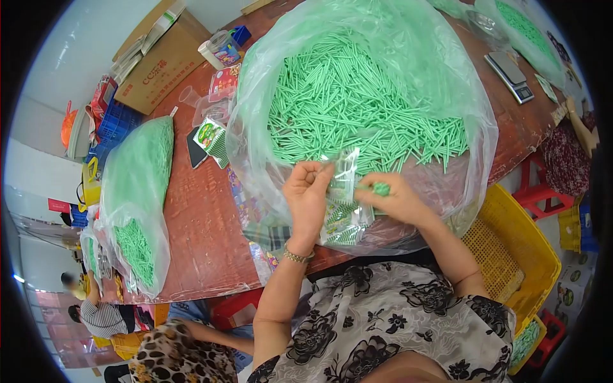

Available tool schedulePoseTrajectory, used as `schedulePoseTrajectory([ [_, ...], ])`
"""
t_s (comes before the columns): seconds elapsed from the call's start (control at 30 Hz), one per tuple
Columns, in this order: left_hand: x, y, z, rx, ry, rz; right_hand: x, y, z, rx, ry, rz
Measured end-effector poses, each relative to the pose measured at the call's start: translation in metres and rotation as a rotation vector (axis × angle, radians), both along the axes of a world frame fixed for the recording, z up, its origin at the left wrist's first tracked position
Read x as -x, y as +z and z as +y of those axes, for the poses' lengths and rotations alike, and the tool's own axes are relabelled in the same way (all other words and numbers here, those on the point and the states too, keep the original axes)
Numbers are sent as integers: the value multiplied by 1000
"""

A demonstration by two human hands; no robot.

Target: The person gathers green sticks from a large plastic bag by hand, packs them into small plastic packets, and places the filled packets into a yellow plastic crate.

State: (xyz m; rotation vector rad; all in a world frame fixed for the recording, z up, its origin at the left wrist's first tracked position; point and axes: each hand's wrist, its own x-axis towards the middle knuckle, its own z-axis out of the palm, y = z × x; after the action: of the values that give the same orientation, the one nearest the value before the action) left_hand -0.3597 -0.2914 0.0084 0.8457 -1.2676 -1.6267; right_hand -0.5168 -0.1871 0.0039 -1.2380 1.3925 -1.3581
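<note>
My left hand (306, 195) is closed, pinching the edge of a small clear and printed plastic packet (345, 171) between thumb and fingers. To its right, my right hand (397, 199) is closed around a small bunch of green sticks (381, 189), whose ends show at the fingers. Below the hands, several similar packets (345, 233) with green stripes lie on the bag's edge. In front of both hands, a large clear plastic bag (476, 121) lies wide open, with a big heap of thin green sticks (345, 96) inside.
A second bag of green sticks (137, 185) lies on the red table (201, 223) at left. A filled packet (209, 137), a dark phone (195, 148) and a cardboard box (159, 64) are beyond. At right are a scale (509, 75) and a yellow crate (511, 242). Other people sit nearby.
</note>
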Motion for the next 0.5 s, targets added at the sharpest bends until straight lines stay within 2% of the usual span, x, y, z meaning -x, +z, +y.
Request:
schedulePoseTrajectory([
  [0.03, -6, 2, 0, 60, -66, -91, 10, 7, -1, -118, 14, -101],
  [0.1, -18, -7, -5, 40, -150, -152, 26, 12, -6, -52, -161, -81],
  [0.17, -18, -11, -5, 70, -219, -191, 33, 14, -11, -36, -202, -128],
  [0.23, -20, -11, -7, 116, -238, -201, 35, 17, -16, 6, -130, -253],
  [0.3, -18, -10, -8, 159, -255, -213, 29, 22, -27, 66, -131, -219],
  [0.37, -14, -4, -9, 370, -257, -195, 23, 31, -36, 128, -192, -347],
  [0.5, -14, -2, -12, 427, -236, -204, 25, 29, -55, 155, -208, -417],
])
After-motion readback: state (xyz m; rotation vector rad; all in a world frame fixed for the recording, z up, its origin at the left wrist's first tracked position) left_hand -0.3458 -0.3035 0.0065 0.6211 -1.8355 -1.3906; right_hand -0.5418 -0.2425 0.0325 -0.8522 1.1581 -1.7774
